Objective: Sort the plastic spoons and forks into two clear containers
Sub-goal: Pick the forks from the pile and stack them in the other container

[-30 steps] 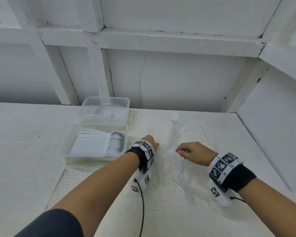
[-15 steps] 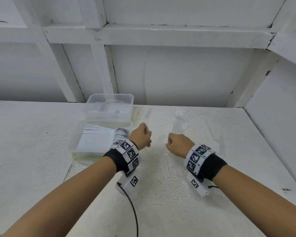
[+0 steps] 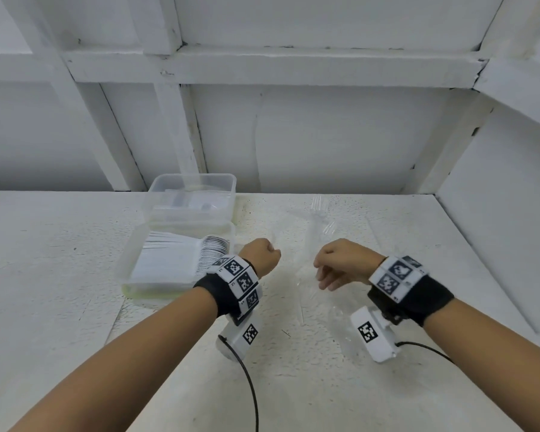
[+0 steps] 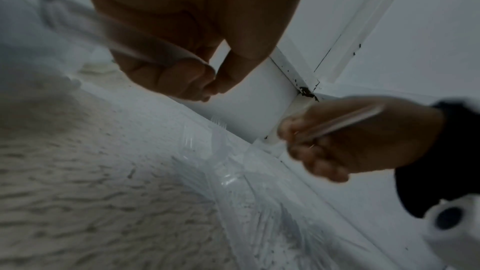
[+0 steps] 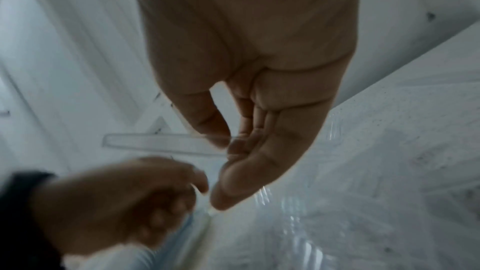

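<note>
My left hand (image 3: 261, 255) is a fist gripping a clear plastic spoon (image 4: 78, 22) just right of the near clear container (image 3: 131, 269), which holds a stacked row of spoons (image 3: 212, 254). My right hand (image 3: 334, 266) hovers over the table, thumb and fingers pinching the handle of a clear utensil (image 5: 161, 143); its head is hidden. Between and beyond the hands lie loose clear forks (image 3: 317, 210) and more clear cutlery (image 4: 233, 171). The far clear container (image 3: 194, 182) stands behind the near one and holds a few pieces.
A rough white table (image 3: 60, 275) carries everything. A white wall (image 3: 325, 145) closes the back and a white side panel (image 3: 496, 229) the right. A black cable (image 3: 250, 388) hangs from my left wrist camera.
Both hands rose from the table and drew closer, each taking up a clear utensil. The right hand's lower fingers now hang down looser than half a second ago.
</note>
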Tool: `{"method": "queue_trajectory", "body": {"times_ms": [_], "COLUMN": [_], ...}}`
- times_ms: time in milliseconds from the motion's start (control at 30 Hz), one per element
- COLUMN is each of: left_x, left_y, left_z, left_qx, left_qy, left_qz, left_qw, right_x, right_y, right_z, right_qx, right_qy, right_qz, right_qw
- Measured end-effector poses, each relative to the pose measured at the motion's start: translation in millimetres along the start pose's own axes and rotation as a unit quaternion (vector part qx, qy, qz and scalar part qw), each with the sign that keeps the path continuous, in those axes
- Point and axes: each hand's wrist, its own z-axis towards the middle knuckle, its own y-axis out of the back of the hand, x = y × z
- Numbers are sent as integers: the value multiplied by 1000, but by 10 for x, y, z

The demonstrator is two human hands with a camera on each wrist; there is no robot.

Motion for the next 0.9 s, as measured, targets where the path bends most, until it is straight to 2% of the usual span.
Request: {"method": "queue_trajectory", "body": {"times_ms": [100, 233, 367, 500, 633, 767, 900], "left_x": [-103, -189, -160, -124, -18, 61, 81], "left_y": [-139, -314, -359, -206, -36, 82, 104], "left_z": [61, 83, 134, 119, 70, -18, -74], "left_qx": [25, 69, 84, 87, 75, 78, 72], "left_qy": [26, 31, 59, 68, 69, 89, 88], "left_qz": [80, 134, 112, 26, -93, -256, -288], "left_qw": [996, 988, 988, 994, 990, 959, 951], "right_x": [18, -72, -132, -105, 49, 275, 305], "right_y": [159, 273, 280, 288, 366, 352, 300], "right_z": [-195, -218, -157, -9, 387, 809, 1066], "right_qx": [-5, -53, -82, -128, -190, -221, -207], "right_qy": [12, 18, -5, -46, -28, -14, 5], "right_qz": [82, 140, 142, 161, 35, -130, -236], "right_qw": [997, 989, 986, 978, 981, 966, 949]}}
